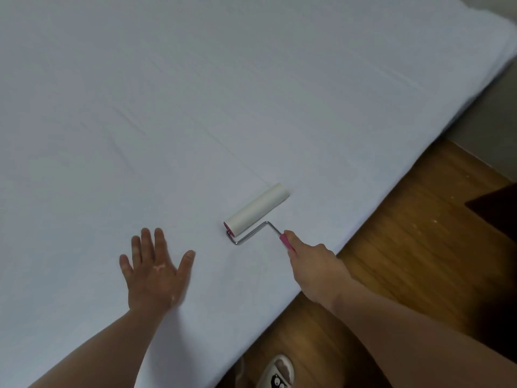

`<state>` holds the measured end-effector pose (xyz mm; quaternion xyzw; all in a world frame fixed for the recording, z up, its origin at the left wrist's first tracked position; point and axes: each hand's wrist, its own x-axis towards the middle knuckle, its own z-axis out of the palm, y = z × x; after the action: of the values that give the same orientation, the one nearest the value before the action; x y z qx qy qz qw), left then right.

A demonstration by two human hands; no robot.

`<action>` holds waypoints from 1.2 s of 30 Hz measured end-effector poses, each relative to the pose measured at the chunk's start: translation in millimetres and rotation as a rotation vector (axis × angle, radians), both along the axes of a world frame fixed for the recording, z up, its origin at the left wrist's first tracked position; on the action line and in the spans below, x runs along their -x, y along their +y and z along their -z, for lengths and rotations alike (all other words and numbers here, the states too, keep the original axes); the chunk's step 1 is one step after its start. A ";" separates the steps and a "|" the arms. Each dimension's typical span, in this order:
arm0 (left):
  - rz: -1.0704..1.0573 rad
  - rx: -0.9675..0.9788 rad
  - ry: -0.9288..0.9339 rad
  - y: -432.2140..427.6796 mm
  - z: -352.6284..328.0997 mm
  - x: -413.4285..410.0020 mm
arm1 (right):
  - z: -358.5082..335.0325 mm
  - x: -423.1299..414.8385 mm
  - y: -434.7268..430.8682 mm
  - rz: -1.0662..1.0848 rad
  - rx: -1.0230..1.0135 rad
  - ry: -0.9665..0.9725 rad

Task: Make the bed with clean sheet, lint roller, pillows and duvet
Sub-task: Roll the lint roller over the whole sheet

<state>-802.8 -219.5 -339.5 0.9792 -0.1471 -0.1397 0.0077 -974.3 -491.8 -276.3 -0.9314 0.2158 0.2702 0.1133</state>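
Clenched around the pink handle, my right hand (313,264) keeps the lint roller (257,210) flat on the sheet (195,93), just ahead of the grip; left hand (155,271) lies spread beside it, probably steadying the fabric.

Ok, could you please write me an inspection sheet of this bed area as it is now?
Surface: white sheet spread over the bed, faint creases.
Job's things: lint roller resting on the sheet near the bed's edge; pillows and duvet not in view.
Clutter: nothing seen.
Hands: left hand flat on the sheet, fingers straight; right hand grips the roller's pink handle.
Cables: nothing seen.
Surroundings: wooden floor, a patterned slipper, a dark shape at the right edge.
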 end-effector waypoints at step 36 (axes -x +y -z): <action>0.309 0.123 0.145 37.6 -60.2 -59.8 | -126.3 95.0 61.8 0.365 -0.216 -0.081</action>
<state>-743.0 -181.9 -279.3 0.9300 -0.3030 -0.2001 0.0565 -1069.3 -430.0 -150.0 -0.8694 0.3460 0.2292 0.2682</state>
